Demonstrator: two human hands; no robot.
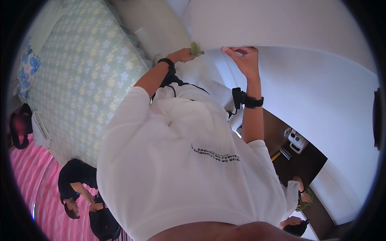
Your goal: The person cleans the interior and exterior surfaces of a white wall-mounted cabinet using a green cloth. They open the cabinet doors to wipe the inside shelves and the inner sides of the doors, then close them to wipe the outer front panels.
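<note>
My left hand holds a crumpled green cloth beside the left end of a large white panel's edge. The white panel, perhaps a door, fills the upper right of the view. At its edge is my right hand, thumb on the near side and fingers curled at the rim, with some fingertips hidden. A black strap circles my left wrist. On my right wrist sits another black strap with a small box and a cable.
A bed with a flower-patterned green cover lies to my left. A dark brown desktop to my right bears a white mug. One person in black is at lower left; another at lower right touches a green cloth.
</note>
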